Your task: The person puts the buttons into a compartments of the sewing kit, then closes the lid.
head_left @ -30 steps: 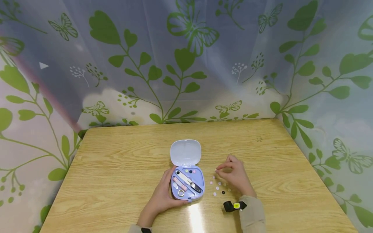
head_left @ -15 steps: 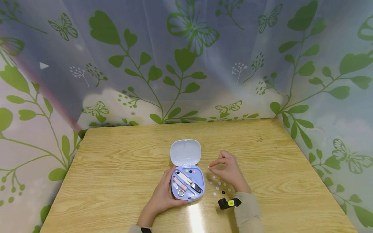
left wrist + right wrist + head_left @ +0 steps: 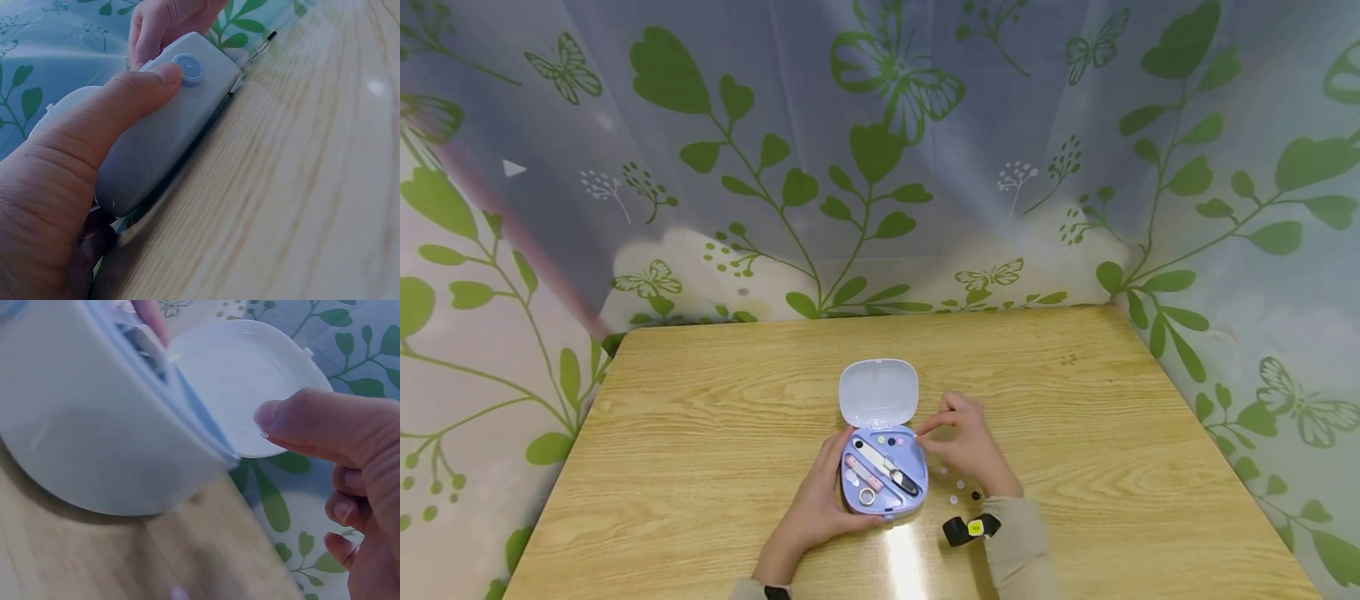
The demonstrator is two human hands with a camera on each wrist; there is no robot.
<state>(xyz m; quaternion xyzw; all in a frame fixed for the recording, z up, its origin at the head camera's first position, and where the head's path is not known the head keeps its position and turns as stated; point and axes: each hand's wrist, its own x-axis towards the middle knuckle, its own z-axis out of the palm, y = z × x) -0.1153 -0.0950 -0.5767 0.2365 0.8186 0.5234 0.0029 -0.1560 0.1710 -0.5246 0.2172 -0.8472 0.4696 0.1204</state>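
A lilac sewing box [image 3: 916, 460] stands on the table with its clear lid [image 3: 878, 393] raised. My left hand [image 3: 820, 504] grips the box from its left side. In the left wrist view, the thumb presses beside a round blue button catch [image 3: 189, 67] on the box's front. My right hand [image 3: 967, 442] is at the box's upper right corner, thumb and forefinger pinching a tiny pale button [image 3: 265, 434], mostly hidden. Green, black and pink buttons [image 3: 891, 442] lie in the top compartment. A white and black tool [image 3: 880, 462] lies diagonally across the middle.
Several small loose buttons [image 3: 960, 484] lie on the wooden table [image 3: 715, 400] right of the box, under and beside the right wrist. A pink patterned piece [image 3: 863, 473] and a gold ring [image 3: 867, 497] sit in the box's lower left. A leaf-patterned curtain [image 3: 737, 208] surrounds the table.
My right hand has moved left from above the loose buttons to the box's upper right corner, still pinching the small button. The left hand and the box have stayed put.
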